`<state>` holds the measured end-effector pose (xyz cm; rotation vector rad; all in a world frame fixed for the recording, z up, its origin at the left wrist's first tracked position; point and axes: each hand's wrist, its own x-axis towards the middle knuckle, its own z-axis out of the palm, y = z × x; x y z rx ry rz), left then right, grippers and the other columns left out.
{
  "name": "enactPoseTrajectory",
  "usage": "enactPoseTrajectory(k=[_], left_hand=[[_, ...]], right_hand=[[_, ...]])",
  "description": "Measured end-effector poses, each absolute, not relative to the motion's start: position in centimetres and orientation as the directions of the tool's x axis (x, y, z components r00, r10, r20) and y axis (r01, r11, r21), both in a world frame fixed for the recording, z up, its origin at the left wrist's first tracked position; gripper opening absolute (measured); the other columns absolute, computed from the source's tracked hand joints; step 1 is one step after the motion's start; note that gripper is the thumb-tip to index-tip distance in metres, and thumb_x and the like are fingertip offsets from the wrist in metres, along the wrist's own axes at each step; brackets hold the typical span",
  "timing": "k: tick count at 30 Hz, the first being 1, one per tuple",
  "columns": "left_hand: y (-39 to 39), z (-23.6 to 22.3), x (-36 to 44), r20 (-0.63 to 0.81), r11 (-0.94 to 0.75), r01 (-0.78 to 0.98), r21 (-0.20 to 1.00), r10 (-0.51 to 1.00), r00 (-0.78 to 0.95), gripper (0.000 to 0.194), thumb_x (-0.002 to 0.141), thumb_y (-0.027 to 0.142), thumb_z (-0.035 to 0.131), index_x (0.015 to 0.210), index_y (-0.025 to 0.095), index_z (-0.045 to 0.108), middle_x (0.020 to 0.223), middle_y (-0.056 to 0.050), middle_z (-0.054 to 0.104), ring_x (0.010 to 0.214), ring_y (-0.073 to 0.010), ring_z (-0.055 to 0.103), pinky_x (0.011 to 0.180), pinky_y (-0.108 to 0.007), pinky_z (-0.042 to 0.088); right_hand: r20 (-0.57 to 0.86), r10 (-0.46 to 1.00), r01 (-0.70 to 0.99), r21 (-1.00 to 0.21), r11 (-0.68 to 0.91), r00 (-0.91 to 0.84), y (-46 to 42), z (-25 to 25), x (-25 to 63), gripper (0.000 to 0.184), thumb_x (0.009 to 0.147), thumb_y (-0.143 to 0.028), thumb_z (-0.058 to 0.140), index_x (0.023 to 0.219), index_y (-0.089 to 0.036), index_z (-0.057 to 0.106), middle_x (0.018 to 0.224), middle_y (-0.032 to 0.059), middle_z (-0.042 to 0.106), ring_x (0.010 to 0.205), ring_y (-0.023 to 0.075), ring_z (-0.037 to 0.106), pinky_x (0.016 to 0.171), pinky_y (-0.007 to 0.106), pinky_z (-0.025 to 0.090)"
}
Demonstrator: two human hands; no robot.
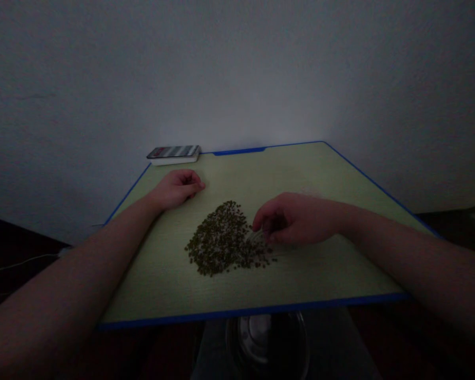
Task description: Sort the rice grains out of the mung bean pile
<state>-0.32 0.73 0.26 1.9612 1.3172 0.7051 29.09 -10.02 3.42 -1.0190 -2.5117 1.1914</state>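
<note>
Near the centre of the blue-edged green tabletop point(150, 285), the right hand point(296, 219) curls narrow-fingered at the right side of a heap of mung beans point(221, 240), though whether it pinches any is hidden. The left hand point(177, 189) rests loosely curled toward the upper left, its grip unclear. Open board runs along the front edge, with a glass bowl point(267, 343) below it.

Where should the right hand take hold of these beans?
Best at the pile's thin right edge, coming from the right, where the right hand sits beside the beans. They lie loose and spread thin there, so the fingers can likely pinch a few without plowing into the thick middle.
</note>
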Motion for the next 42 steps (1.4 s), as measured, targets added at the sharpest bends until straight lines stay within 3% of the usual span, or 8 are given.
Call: enactPoseTrajectory(k=[15,24,29,37,42], left_hand=[[0.4,0.5,-0.2,0.068,-0.256,0.593,0.764,0.945,0.320,0.020,0.068,0.036,0.065,0.066,0.019,0.056,0.048,0.005,0.048,0.041,-0.0074,0.037,0.042,-0.022,0.029],[0.5,0.5,-0.3,0.073,-0.271,0.590,0.761,0.939,0.338,0.021,0.068,0.037,0.064,0.066,0.018,0.055,0.047,0.005,0.048,0.040,-0.0066,0.036,0.042,-0.021,0.028],[0.4,0.5,-0.1,0.069,-0.265,0.581,0.770,0.939,0.337,0.022,0.068,0.038,0.065,0.066,0.019,0.056,0.048,0.005,0.048,0.041,-0.0071,0.037,0.042,-0.021,0.029],[0.5,0.5,-0.2,0.076,-0.274,0.591,0.758,0.938,0.338,0.022,0.067,0.038,0.065,0.065,0.019,0.054,0.048,0.005,0.047,0.042,-0.0078,0.038,0.043,-0.022,0.029],[0.5,0.5,-0.2,0.068,-0.262,0.584,0.768,0.941,0.332,0.023,0.066,0.039,0.066,0.066,0.019,0.054,0.048,0.005,0.048,0.042,-0.0077,0.037,0.043,-0.022,0.029]], right_hand=[[-0.058,0.797,0.560,-0.742,0.369,-0.601,-7.6,3.1,30.5,0.027,0.071,-0.016,0.062,0.098,-0.014,0.065,0.073,0.0020,0.070,0.065,0.0144,0.064,0.060,0.026,0.046],[-0.113,0.707,0.530,-0.745,0.405,-0.698,-8.5,3.0,30.0,0.027,0.072,-0.016,0.061,0.100,-0.016,0.065,0.073,0.0002,0.068,0.065,0.0128,0.061,0.058,0.024,0.045],[-0.092,0.753,0.547,-0.744,0.383,-0.652,-8.2,3.3,30.3,0.027,0.071,-0.014,0.060,0.098,-0.014,0.064,0.073,0.0016,0.069,0.064,0.0134,0.061,0.058,0.025,0.046],[-0.139,0.676,0.490,-0.793,0.361,-0.723,-9.5,4.1,29.9,0.021,0.069,-0.011,0.058,0.088,-0.018,0.059,0.071,-0.0016,0.063,0.062,0.0108,0.056,0.055,0.022,0.045],[-0.190,0.631,0.540,-0.728,0.423,-0.752,-10.0,4.4,29.9,0.019,0.063,-0.006,0.053,0.077,-0.019,0.052,0.066,-0.0041,0.056,0.057,0.0094,0.049,0.051,0.022,0.040]])
